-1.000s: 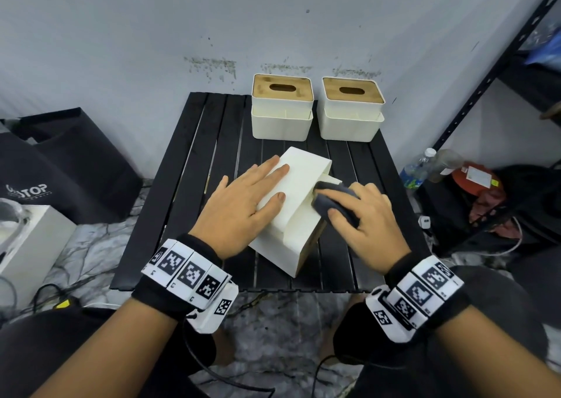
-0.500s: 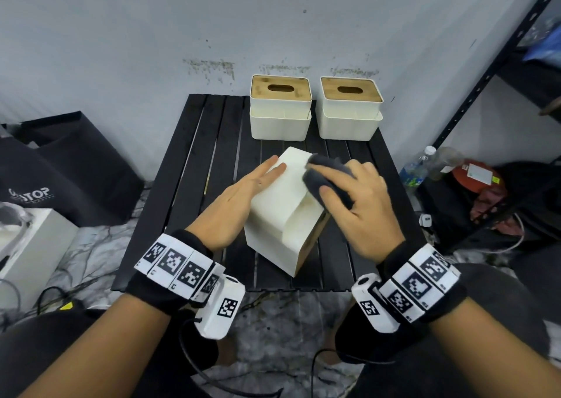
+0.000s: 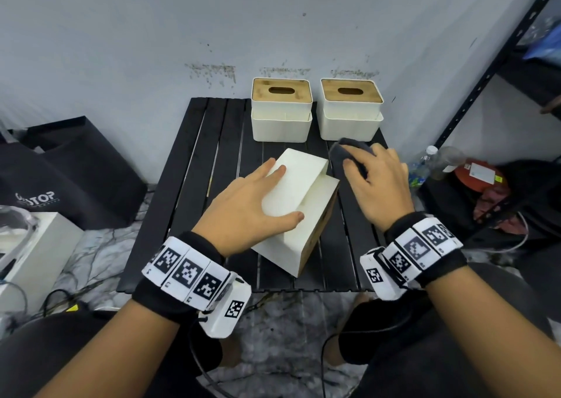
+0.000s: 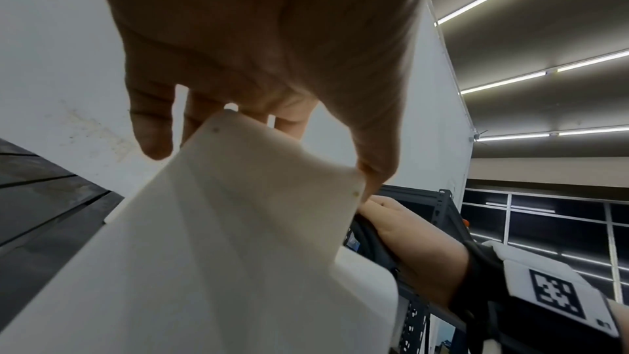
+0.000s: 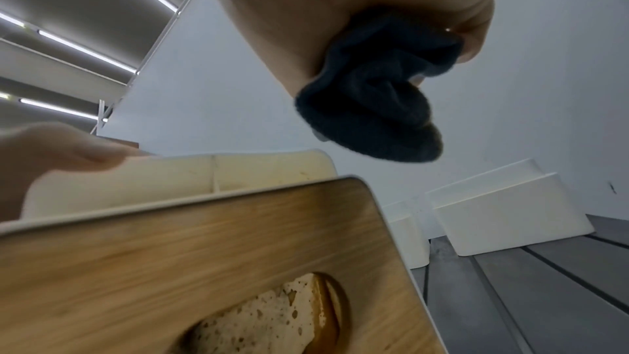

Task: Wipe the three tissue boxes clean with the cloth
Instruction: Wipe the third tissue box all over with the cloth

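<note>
One white tissue box (image 3: 299,191) lies tipped on its side mid-table, its wooden lid (image 5: 204,252) facing right. My left hand (image 3: 252,206) rests flat on the box's upper face with straight fingers, the thumb along the near edge (image 4: 377,171). My right hand (image 3: 376,185) grips a bunched dark grey cloth (image 3: 346,154) just past the box's far right corner, clear of the box in the right wrist view (image 5: 374,106). Two more white tissue boxes with wooden tops, the left one (image 3: 281,112) and the right one (image 3: 350,112), stand upright at the back against the wall.
The black slatted table (image 3: 212,160) is small, with the wall right behind it. A black bag (image 3: 60,179) and a white box (image 3: 39,245) sit on the floor to the left. A metal shelf frame (image 3: 485,78), a water bottle (image 3: 422,163) and clutter stand at the right.
My right hand has swept the cloth along the tipped box from its near right side to beyond its far corner. The left hand slid slightly back toward me on the box.
</note>
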